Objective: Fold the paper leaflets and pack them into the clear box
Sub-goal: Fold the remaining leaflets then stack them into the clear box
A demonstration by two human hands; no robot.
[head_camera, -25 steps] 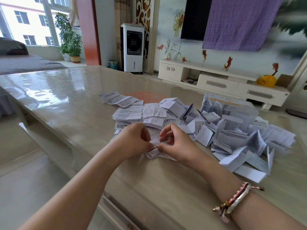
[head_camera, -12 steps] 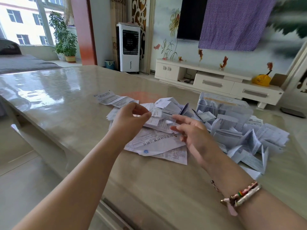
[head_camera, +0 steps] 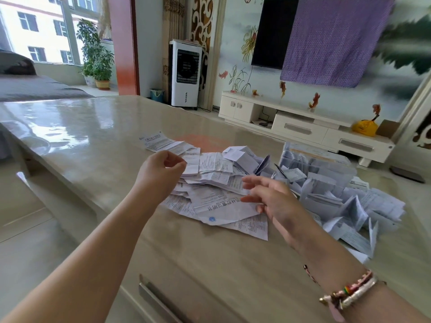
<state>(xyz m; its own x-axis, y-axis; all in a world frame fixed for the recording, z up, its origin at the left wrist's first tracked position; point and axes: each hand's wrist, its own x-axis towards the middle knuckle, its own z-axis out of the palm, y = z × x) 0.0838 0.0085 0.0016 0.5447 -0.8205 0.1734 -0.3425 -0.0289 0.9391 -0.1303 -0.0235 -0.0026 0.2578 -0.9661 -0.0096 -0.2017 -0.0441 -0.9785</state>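
Left hand [head_camera: 161,172] raised at frame centre, fingers loosely curled, holding nothing; right hand [head_camera: 274,201] spread wide, fingertips touching an unfolded leaflet [head_camera: 224,209] on the table [head_camera: 93,141]; folded leaflets [head_camera: 338,201] heaped centre-right before the clear box [head_camera: 317,164].

- Glossy, smooth stone-look tabletop [head_camera: 93,136] reflecting window light
- Thin, creased matt paper leaflets [head_camera: 217,169]
- Clear plastic box [head_camera: 317,159]
- Braided cord bracelets [head_camera: 349,292]
- Purple cloth [head_camera: 335,40] over the television
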